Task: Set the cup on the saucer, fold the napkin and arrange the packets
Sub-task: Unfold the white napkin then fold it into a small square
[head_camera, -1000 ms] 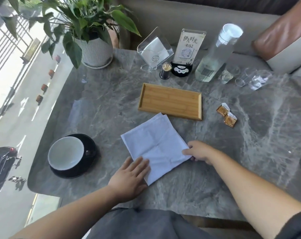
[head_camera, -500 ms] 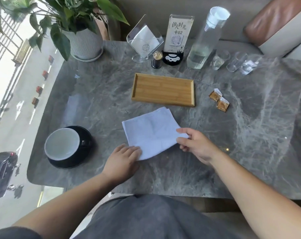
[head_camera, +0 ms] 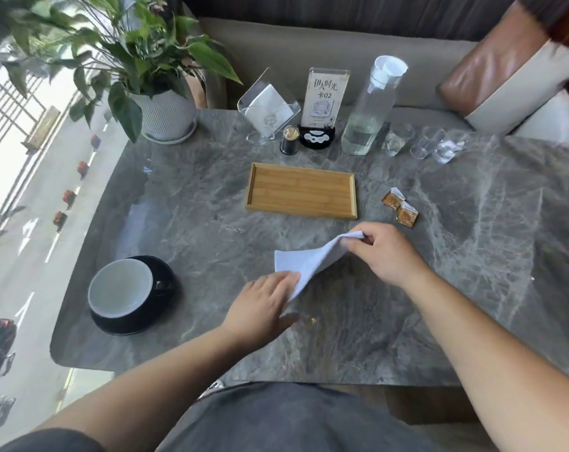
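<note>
A pale blue napkin (head_camera: 309, 264) lies partly lifted in the middle of the grey marble table. My right hand (head_camera: 387, 252) pinches its right corner and holds it raised above the table. My left hand (head_camera: 265, 308) lies flat on the napkin's near left corner and pins it down. A black cup with a white inside (head_camera: 122, 287) stands on a black saucer (head_camera: 166, 272) at the left. Two gold packets (head_camera: 400, 208) lie side by side on the table, right of the wooden tray (head_camera: 301, 190), which holds nothing.
Along the far edge stand a potted plant (head_camera: 166, 112), a clear napkin holder (head_camera: 268, 109), a toothpick jar (head_camera: 289, 143), a table sign (head_camera: 324, 102), a water bottle (head_camera: 371, 109) and several small glasses (head_camera: 426, 145). The table's left edge borders a window.
My right hand has taken the napkin's right corner and lifted it up and leftward, so the napkin now folds over. My left hand stayed on the near corner.
</note>
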{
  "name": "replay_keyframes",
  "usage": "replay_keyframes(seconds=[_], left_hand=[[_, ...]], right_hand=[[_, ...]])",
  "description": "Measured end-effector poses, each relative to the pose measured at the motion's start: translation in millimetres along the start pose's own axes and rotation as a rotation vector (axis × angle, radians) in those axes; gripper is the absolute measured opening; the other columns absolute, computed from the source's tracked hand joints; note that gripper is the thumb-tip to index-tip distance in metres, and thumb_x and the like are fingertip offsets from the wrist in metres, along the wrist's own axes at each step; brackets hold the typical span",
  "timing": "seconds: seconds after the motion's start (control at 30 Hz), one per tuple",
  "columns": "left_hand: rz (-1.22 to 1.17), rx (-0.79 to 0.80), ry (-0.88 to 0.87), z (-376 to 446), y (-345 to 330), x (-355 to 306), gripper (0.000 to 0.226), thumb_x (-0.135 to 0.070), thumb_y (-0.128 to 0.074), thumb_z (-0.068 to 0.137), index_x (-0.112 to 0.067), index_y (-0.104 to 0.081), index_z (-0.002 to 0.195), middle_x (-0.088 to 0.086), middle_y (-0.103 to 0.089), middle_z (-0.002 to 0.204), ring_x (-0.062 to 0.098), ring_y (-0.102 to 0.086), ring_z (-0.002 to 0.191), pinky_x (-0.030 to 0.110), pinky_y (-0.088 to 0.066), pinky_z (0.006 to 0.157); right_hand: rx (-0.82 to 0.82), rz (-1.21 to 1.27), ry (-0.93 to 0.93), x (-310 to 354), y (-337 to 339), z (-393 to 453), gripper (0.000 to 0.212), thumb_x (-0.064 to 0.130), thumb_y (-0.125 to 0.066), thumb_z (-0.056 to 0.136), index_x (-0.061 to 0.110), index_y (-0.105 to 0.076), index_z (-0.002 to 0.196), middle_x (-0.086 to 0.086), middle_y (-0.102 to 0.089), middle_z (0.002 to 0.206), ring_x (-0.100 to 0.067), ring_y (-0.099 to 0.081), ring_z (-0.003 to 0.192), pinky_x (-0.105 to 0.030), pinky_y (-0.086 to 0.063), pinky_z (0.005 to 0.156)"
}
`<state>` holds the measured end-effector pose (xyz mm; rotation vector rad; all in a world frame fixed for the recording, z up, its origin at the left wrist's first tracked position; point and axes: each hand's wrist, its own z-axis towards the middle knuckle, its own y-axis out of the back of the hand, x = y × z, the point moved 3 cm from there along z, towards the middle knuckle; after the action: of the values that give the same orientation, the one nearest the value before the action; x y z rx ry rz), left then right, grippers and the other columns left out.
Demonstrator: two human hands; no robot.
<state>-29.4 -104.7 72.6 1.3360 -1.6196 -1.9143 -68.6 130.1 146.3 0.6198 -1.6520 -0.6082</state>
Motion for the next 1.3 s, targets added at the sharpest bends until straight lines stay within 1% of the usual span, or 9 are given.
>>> replay_keyframes(seconds=[0.13,0.23,0.33,0.5,0.7,0.8,0.93,1.1,1.3], left_hand=[[-0.250,-0.336,0.072,14,29,14,0.010,-0.015,-0.062,0.089,-0.012,-0.069,0.096,0.007,-0.066,0.081,0.030,-0.063,0.073,0.034,-0.045,0.059],[-0.365,-0.380,0.076,22,66,31,0.009,-0.022,-0.065,0.090,-0.014,-0.069,0.092,-0.001,-0.070,0.079,0.014,-0.065,0.072,0.029,-0.047,0.063],[-0.381,-0.393,0.079,47,97,38,0.016,-0.022,-0.065,0.090,-0.008,-0.064,0.083,0.005,-0.067,0.072,0.018,-0.063,0.068,0.035,-0.048,0.065],[-0.524,-0.407,0.104,85,136,39,0.028,-0.025,-0.061,0.093,-0.027,-0.050,0.066,-0.010,-0.043,0.057,0.000,-0.038,0.054,0.017,-0.034,0.053],[-0.412,-0.469,0.082,97,154,44,0.026,-0.028,-0.062,0.091,-0.010,-0.056,0.073,0.006,-0.050,0.061,0.010,-0.042,0.058,0.027,-0.035,0.056],[-0.269,-0.494,-0.056,80,145,46,0.019,-0.030,-0.061,0.090,-0.013,-0.068,0.087,-0.002,-0.065,0.074,0.009,-0.057,0.067,0.017,-0.040,0.061],[-0.102,-0.329,-0.144,37,79,54,0.029,-0.030,-0.053,0.091,-0.010,-0.072,0.097,0.004,-0.074,0.098,0.022,-0.069,0.086,0.029,-0.053,0.075],[-0.049,-0.011,-0.135,-17,-15,59,0.025,-0.026,-0.053,0.081,-0.014,-0.074,0.088,0.002,-0.075,0.099,0.022,-0.071,0.091,0.034,-0.056,0.075],[0.008,-0.030,-0.118,-33,-30,60,0.023,-0.028,-0.052,0.081,-0.017,-0.071,0.085,-0.006,-0.072,0.101,0.020,-0.067,0.104,0.033,-0.053,0.080]], right_hand=[[-0.063,-0.062,0.017,-1,23,-2,0.022,0.031,-0.066,0.084,0.023,-0.061,0.065,0.008,-0.048,0.066,-0.004,-0.044,0.058,-0.012,-0.032,0.054],[-0.124,-0.042,0.045,-5,42,1,0.017,0.022,-0.070,0.083,0.020,-0.062,0.068,0.008,-0.046,0.084,-0.003,-0.048,0.070,-0.004,-0.033,0.066],[-0.083,0.031,0.030,-10,52,14,0.015,0.019,-0.069,0.084,0.027,-0.063,0.074,-0.002,-0.063,0.089,-0.012,-0.057,0.080,-0.024,-0.041,0.076],[-0.126,0.195,0.008,-9,60,42,0.011,0.021,-0.068,0.085,0.024,-0.063,0.075,0.018,-0.059,0.056,0.004,-0.045,0.052,-0.010,-0.036,0.052],[-0.164,0.160,0.103,0,74,55,0.008,0.023,-0.065,0.087,0.026,-0.065,0.079,0.023,-0.055,0.052,0.003,-0.043,0.046,-0.006,-0.030,0.045],[-0.173,0.000,0.213,-6,72,42,0.005,0.024,-0.067,0.084,0.027,-0.070,0.086,0.020,-0.063,0.070,0.001,-0.053,0.066,-0.016,-0.040,0.063],[-0.065,-0.291,0.389,-38,25,5,0.007,0.012,-0.073,0.080,0.011,-0.073,0.086,0.000,-0.073,0.087,-0.024,-0.062,0.082,-0.034,-0.047,0.079],[0.239,-0.392,0.267,-96,-54,-48,0.008,0.013,-0.068,0.084,0.011,-0.073,0.090,-0.004,-0.071,0.094,-0.030,-0.062,0.092,-0.037,-0.050,0.083],[0.288,-0.342,0.235,-104,-70,-64,0.006,0.015,-0.060,0.087,0.014,-0.065,0.089,0.001,-0.066,0.099,-0.022,-0.056,0.099,-0.038,-0.047,0.087]])
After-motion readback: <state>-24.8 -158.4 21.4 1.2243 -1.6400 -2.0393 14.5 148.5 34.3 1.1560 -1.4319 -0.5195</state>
